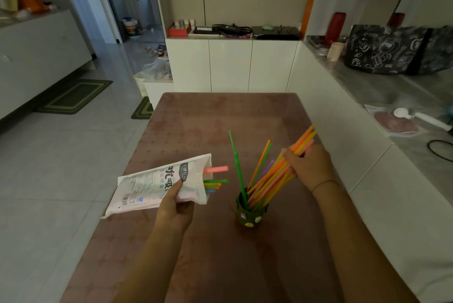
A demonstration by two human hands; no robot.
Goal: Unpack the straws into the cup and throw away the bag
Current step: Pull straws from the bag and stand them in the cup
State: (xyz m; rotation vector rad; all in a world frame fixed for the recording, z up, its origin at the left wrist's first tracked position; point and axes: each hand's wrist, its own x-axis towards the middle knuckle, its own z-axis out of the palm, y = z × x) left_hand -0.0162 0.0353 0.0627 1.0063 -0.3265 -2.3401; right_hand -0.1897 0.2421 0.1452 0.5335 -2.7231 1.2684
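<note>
A white printed straw bag [157,184] lies tilted above the table's left side, gripped near its open end by my left hand [175,207]. Several straw ends [215,175] stick out of its mouth, pink, green, orange and blue. A small dark green cup [250,214] stands on the table between my hands and holds several colourful straws, one long green straw [236,163] upright. My right hand [307,166] is closed around a bundle of orange, yellow and pink straws [274,177] whose lower ends sit in the cup.
The brownish table [208,126] fills the middle. A white cabinet [232,62] with clutter stands behind it. A grey counter [397,97] on the right carries a black patterned bag [392,49]. Tiled floor with green mats [73,97] lies left.
</note>
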